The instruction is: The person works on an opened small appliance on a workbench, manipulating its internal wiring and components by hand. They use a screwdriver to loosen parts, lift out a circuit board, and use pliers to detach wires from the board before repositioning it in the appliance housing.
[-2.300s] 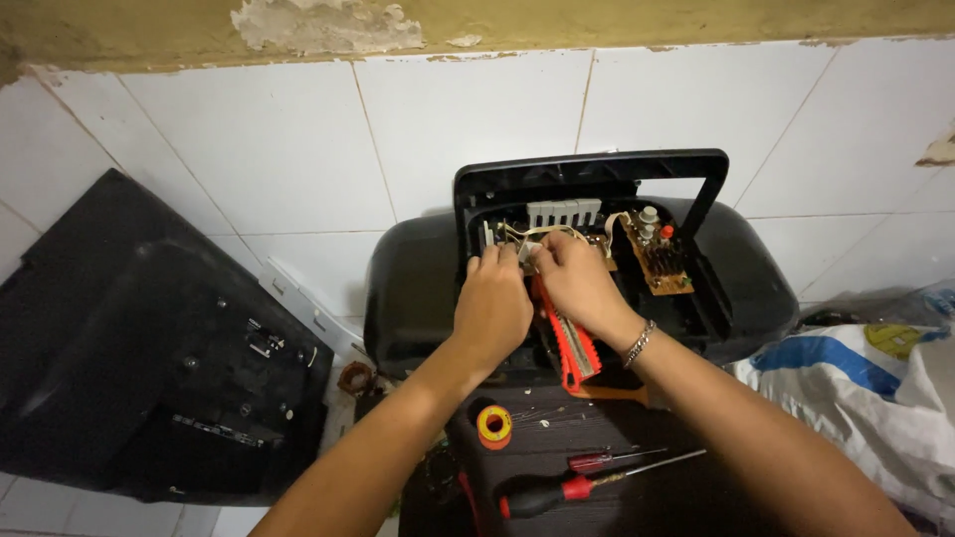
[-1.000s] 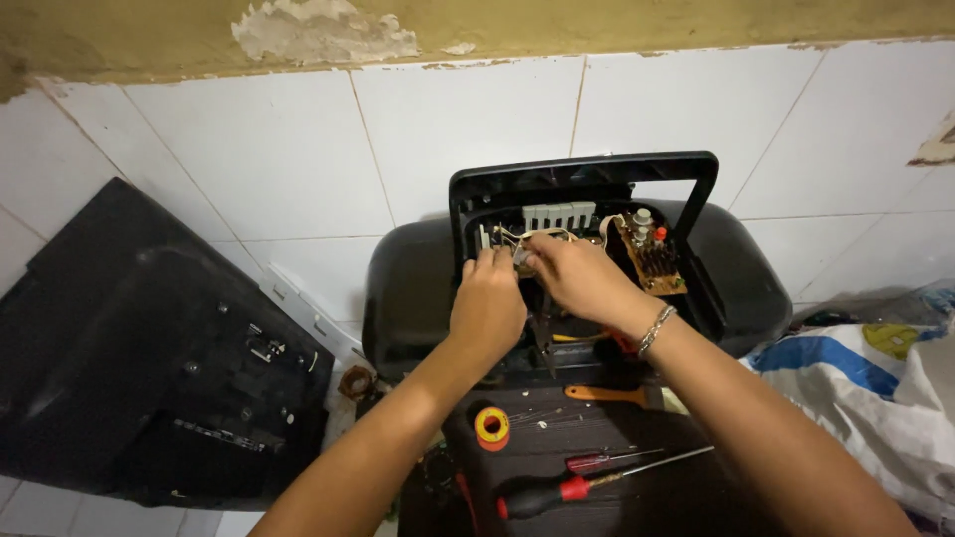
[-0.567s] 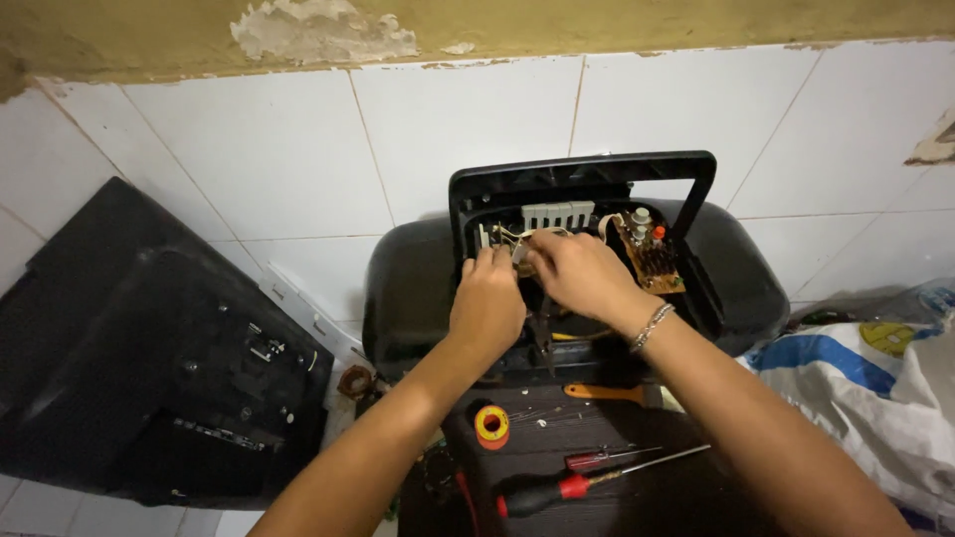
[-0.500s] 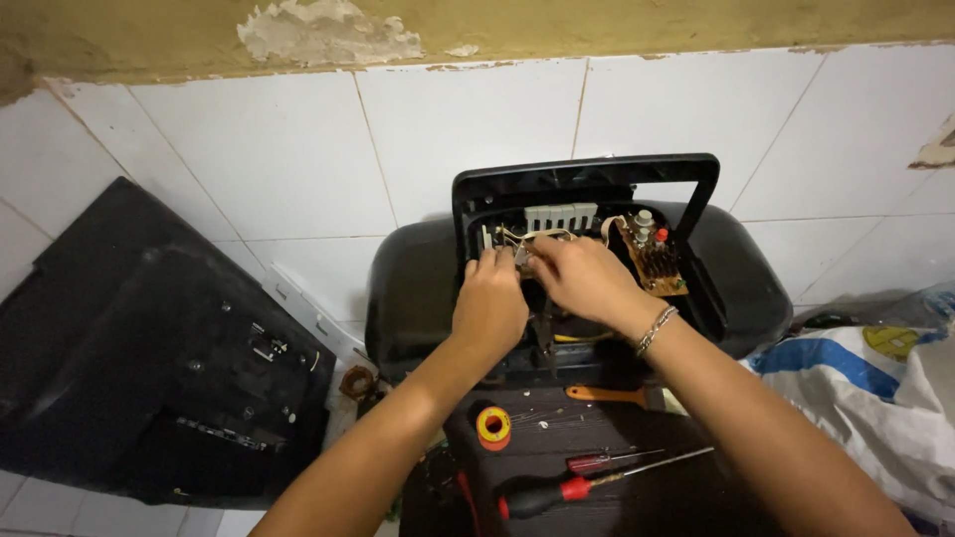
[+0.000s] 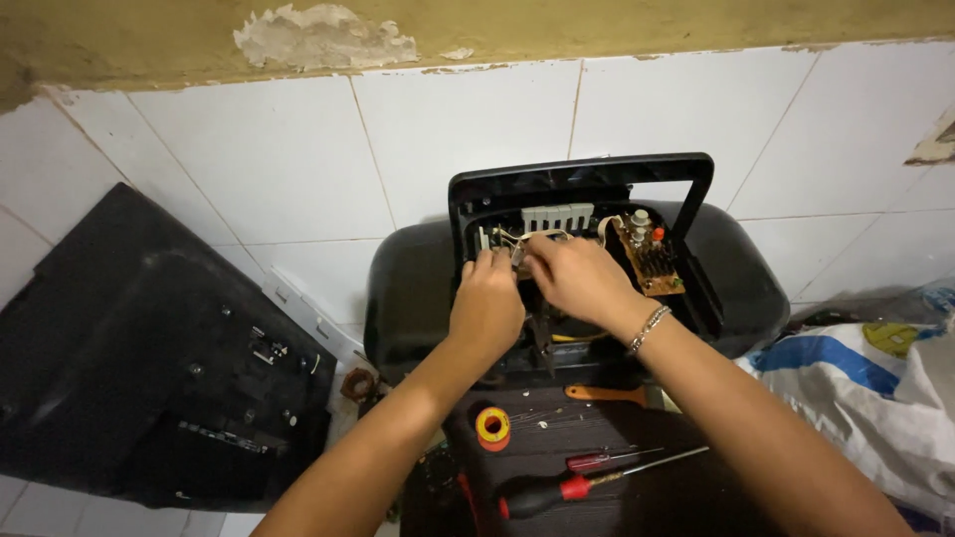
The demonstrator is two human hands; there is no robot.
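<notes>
1. The fingers (image 5: 489,261) of the left hand (image 5: 485,303) are curled down into the open top of a black plastic casing (image 5: 418,293), their tips among pale wires (image 5: 517,239); whether they actually pinch a wire cannot be told.
2. The fingers (image 5: 542,254) of the right hand (image 5: 577,281) are bent the same way, just beside the left ones, touching the same bundle of wires; their grasp is hidden too.
3. A metal bracelet (image 5: 647,328) sits on the right wrist.
4. The wires lie inside the casing, below a grey ribbed part (image 5: 557,216) and left of a brown circuit board (image 5: 652,261) that stands tilted at the right of the opening.
5. A black carrying handle (image 5: 582,174) arches over the opening, and the casing stands against a white tiled wall (image 5: 249,169).
6. In front of the casing, on a dark surface (image 5: 597,428), lie an orange-handled tool (image 5: 607,394), a small spool (image 5: 492,428) of orange and yellow, and a screwdriver (image 5: 577,487) with a black and red grip; a thinner red-handled screwdriver (image 5: 597,460) lies just above it.
7. To the left, a large black panel (image 5: 139,358) leans against the wall.
8. To the right lies a white sack (image 5: 856,398) with blue stripes.
</notes>
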